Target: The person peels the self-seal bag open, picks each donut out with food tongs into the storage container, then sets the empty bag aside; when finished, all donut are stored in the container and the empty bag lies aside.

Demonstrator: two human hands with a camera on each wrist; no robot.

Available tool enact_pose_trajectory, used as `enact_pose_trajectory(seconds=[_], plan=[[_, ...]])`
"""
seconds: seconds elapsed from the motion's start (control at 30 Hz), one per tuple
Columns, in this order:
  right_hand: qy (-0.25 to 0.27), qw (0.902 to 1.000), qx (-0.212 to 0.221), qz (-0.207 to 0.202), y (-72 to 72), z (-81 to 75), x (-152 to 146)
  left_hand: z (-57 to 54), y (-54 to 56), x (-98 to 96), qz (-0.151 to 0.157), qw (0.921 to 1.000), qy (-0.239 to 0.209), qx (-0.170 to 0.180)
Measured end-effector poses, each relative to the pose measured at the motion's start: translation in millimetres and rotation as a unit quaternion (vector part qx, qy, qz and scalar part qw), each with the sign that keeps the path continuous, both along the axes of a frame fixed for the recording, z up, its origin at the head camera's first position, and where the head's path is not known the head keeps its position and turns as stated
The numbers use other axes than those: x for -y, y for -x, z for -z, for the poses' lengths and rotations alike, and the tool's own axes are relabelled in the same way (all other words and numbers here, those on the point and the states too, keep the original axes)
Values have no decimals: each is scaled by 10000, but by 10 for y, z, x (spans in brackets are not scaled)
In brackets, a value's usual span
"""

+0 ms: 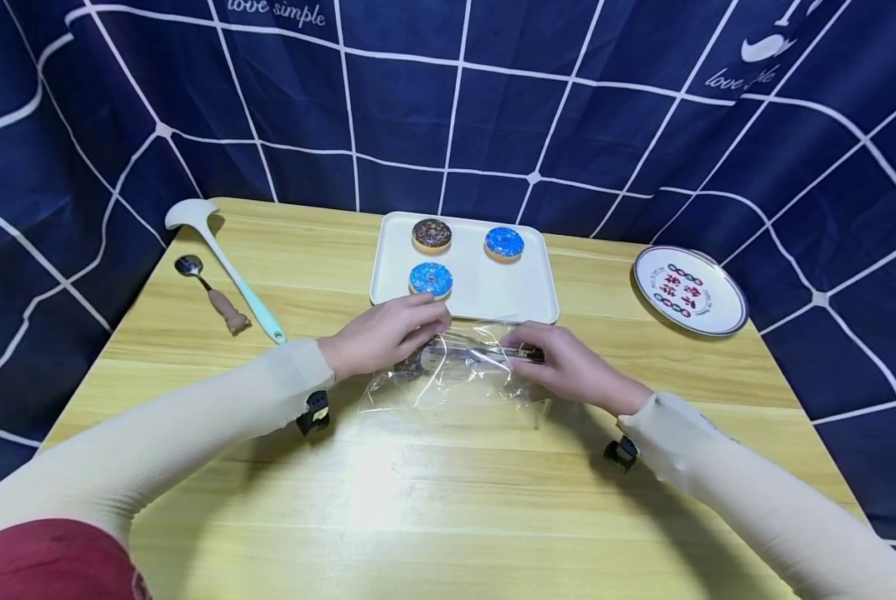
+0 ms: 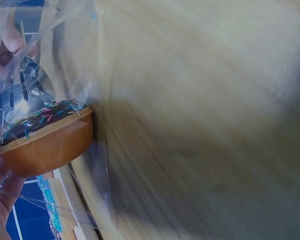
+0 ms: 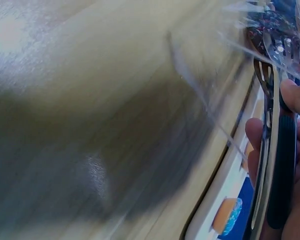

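A clear plastic bag hangs between my two hands just above the table. My left hand grips the bag on its left side. Inside the bag is a chocolate doughnut with coloured sprinkles, against the left fingers in the left wrist view; in the head view it is mostly hidden. My right hand holds metal food tongs with dark handles. Their fork-like tips reach into the bag beside the doughnut; whether they clamp it I cannot tell.
Just beyond the hands lies a white tray bearing a chocolate doughnut and two blue ones. To the left are a pale ladle and a spoon. Stacked plates stand at the right.
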State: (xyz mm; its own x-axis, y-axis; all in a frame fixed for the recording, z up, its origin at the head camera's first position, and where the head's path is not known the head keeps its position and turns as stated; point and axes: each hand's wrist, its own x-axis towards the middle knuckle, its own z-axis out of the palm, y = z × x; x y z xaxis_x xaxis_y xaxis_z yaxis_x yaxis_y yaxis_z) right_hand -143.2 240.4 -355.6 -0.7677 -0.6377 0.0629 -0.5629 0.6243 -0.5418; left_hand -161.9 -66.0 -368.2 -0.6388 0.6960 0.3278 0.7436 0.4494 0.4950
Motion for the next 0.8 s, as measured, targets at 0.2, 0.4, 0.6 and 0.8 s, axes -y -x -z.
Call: enact_pose_trajectory(seconds=[0.2,0.4,0.6,0.8], plan=[[75,10000,1,-33,8,-19,11,10,8,-5,28,10000,-5,-41],[88,9998,152,-42,23,-41,-14,2,10,-4,53,10000,-15,-69],[69,9997,210,73,28,-67,-72,2,21,18,18,10000,62,19],[144,9996,184,143,21,-67,-166,-30,34,65,0,9999,89,-105]])
